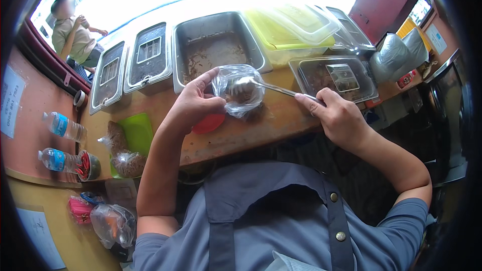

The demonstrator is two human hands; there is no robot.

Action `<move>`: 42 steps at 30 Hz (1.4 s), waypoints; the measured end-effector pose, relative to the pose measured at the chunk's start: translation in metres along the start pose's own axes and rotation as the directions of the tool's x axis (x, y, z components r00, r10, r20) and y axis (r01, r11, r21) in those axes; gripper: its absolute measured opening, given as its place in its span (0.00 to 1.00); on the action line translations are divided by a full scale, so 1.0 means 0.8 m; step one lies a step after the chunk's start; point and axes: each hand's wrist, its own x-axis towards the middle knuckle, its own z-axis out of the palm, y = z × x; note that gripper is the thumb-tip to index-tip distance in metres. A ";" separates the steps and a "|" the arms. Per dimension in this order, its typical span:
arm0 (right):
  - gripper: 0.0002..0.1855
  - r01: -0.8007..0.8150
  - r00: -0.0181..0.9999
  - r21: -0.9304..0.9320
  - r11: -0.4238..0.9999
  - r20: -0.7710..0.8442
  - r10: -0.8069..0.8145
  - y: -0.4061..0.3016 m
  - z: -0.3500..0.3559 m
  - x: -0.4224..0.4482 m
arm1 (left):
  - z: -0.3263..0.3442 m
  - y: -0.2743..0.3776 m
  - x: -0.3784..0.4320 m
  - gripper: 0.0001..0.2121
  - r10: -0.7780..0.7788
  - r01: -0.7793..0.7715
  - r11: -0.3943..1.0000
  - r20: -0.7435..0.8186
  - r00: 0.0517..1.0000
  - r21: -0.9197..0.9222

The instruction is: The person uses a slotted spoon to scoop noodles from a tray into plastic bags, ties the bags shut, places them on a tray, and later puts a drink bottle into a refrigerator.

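My left hand (195,99) grips the rim of a clear plastic bag (248,110) above the counter. Brownish food (241,96) shows inside the bag; the film blurs its kind. In my right hand (340,116) is the handle of a long metal serving utensil (280,89), probably tongs. Its shiny, ridged head lies at the bag's mouth, over the food. Partly hidden below my left hand is a red plastic dish or lid (209,123). Just beyond the bag stands a deep uncovered steel food pan (214,51) with brown remnants on its bottom.
Lidded food pans (148,56) stand left, another (335,77) right, beside a yellow-lidded tub (286,34). At left, a green tray (137,131) carries filled bags (128,163), near water bottles (60,160) and a bowl of red chillies (88,165). A person (73,32) stands outside.
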 end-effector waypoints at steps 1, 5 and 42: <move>0.27 -0.044 0.999 0.191 0.981 0.013 0.042 0.008 0.004 0.000 | 0.001 0.001 0.000 0.39 0.014 -0.014 1.000 -0.007 1.000 -0.017; 0.23 -0.754 0.652 0.598 0.270 0.731 0.199 0.032 -0.037 0.033 | -0.006 0.004 0.000 0.39 -0.031 0.032 0.999 0.029 0.999 -0.036; 0.16 -0.100 0.890 0.267 0.959 0.455 -0.034 0.080 0.138 0.405 | -0.057 -0.017 0.022 0.17 -0.465 0.420 0.832 -0.041 0.885 -0.362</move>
